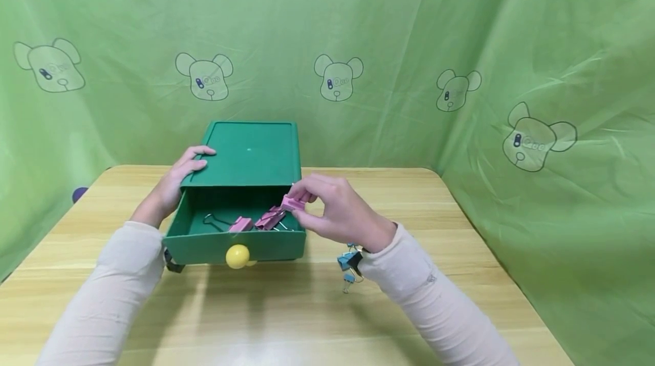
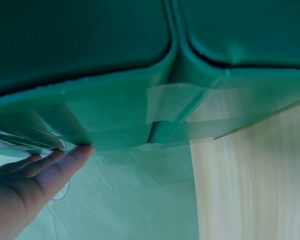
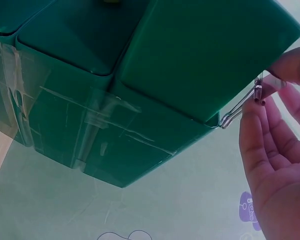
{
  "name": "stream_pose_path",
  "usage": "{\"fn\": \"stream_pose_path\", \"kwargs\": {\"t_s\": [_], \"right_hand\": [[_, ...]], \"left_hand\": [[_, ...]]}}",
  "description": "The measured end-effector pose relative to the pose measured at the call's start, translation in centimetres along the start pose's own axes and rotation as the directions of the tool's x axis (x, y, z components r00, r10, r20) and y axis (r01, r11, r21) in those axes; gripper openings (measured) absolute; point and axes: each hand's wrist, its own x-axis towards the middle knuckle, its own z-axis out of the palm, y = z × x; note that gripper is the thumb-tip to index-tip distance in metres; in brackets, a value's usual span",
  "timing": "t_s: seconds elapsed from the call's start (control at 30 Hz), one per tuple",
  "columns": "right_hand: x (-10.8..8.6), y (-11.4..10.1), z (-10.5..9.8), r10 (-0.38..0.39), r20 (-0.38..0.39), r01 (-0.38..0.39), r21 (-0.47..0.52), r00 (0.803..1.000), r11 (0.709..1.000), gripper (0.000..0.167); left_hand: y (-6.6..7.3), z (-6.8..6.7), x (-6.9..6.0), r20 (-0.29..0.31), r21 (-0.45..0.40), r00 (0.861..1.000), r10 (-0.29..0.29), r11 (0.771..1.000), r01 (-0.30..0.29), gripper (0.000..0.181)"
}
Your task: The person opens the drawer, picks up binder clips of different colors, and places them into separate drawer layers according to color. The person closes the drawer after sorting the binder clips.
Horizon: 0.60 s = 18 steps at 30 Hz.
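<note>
My right hand [image 1: 335, 209] pinches a pink binder clip [image 1: 292, 203] between thumb and fingers, at the right side of an open green drawer [image 1: 199, 248]. In the right wrist view the clip's metal handle [image 3: 235, 111] reaches the green wall's corner. Inside the drawer lie more pink binder clips [image 1: 241, 224], their lower parts hidden by its front. My left hand [image 1: 176, 181] rests on the left side of the green drawer unit [image 1: 251, 156], fingertips over its top edge. The left wrist view shows straight fingers [image 2: 65, 167] against that side.
A yellow round knob [image 1: 237, 256] sticks out from the drawer front. Blue binder clips [image 1: 349, 279] lie on the wooden table [image 1: 276, 320], partly behind the right sleeve. Clear tape [image 3: 90, 117] joins the stacked green drawers. A green curtain [image 1: 389, 116] hangs behind; something purple [image 1: 79, 193] shows at the table's left edge.
</note>
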Motion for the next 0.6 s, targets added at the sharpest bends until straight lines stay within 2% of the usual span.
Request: {"fn": "stream_pose_path", "kwargs": {"t_s": [0.23,0.6], "right_hand": [[-0.16,-0.13,-0.07,-0.022,0.011,0.021,0.035,1.0,0.999,0.014],[-0.48,-0.27,-0.36,0.012,0.037,-0.012,0.014,0.999,1.0,0.019]], "left_hand": [[0.0,-0.01,0.03,-0.001,0.002,1.0,0.002,1.0,-0.002,0.027],[-0.04,0.06,0.05,0.0,-0.002,1.0,0.003,1.0,-0.003,0.026]]}}
